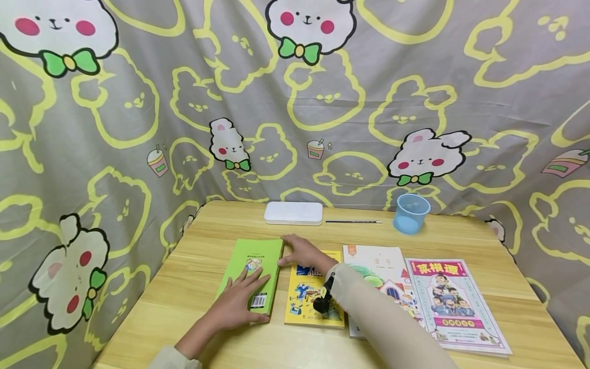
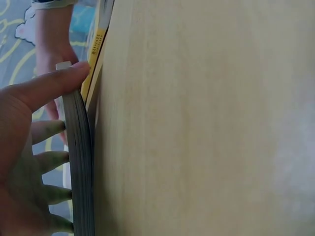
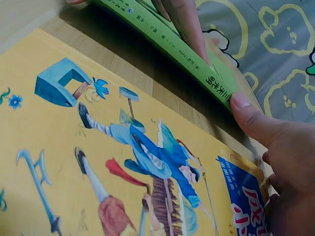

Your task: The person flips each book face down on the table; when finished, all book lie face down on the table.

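Note:
A green book [image 1: 273,252] lies on the wooden table with its barcode side up. My left hand [image 1: 232,303] rests on its cover, fingers spread, the thumb at the near edge. From the left wrist view, the thumb [image 2: 54,88] reaches over the edge of the page block [image 2: 78,157]. At the book's far right corner is my right hand [image 1: 305,254]; in the right wrist view its thumb tip [image 3: 240,100] touches the green spine [image 3: 172,54]. Under the right forearm lies a yellow illustrated book [image 1: 299,310], a narrow gap away from the green one.
A white book [image 1: 387,254] and a pink-bordered book [image 1: 454,302] lie to the right, the white one partly under the right sleeve. Along the back stand a white case [image 1: 293,212], a pencil [image 1: 352,221] and a blue cup [image 1: 411,215]. Patterned curtain [image 1: 276,102] encloses the table.

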Tool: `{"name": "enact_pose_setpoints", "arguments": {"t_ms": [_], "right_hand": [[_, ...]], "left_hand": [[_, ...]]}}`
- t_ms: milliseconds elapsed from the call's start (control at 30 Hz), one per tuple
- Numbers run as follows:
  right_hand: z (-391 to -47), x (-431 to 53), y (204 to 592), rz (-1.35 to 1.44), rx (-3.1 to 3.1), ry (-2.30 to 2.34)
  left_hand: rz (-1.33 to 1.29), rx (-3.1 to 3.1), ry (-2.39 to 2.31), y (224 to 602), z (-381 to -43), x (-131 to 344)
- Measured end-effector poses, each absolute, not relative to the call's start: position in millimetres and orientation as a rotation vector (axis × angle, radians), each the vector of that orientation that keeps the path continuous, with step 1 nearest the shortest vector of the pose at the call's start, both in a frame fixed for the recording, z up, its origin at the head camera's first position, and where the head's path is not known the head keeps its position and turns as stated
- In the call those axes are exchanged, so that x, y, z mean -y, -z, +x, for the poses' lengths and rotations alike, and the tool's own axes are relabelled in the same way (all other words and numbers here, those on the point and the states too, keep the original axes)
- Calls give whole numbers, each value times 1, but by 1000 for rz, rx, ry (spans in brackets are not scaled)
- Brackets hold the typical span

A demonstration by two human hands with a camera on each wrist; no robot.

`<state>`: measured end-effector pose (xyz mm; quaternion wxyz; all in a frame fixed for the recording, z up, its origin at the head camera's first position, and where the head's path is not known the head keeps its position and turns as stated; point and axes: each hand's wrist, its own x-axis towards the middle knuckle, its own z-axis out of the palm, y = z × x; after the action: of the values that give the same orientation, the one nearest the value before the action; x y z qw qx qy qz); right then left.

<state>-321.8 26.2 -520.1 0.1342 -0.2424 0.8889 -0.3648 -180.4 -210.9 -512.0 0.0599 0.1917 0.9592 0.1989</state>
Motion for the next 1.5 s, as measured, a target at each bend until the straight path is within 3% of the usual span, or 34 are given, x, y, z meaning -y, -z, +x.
{"name": "enact_pose_setpoints", "arguments": {"t_ms": [1500], "right_hand": [[-321, -28, 520, -755, -2656, 886]], "left_hand": [[640, -2785, -788, 512, -187, 219]]}}
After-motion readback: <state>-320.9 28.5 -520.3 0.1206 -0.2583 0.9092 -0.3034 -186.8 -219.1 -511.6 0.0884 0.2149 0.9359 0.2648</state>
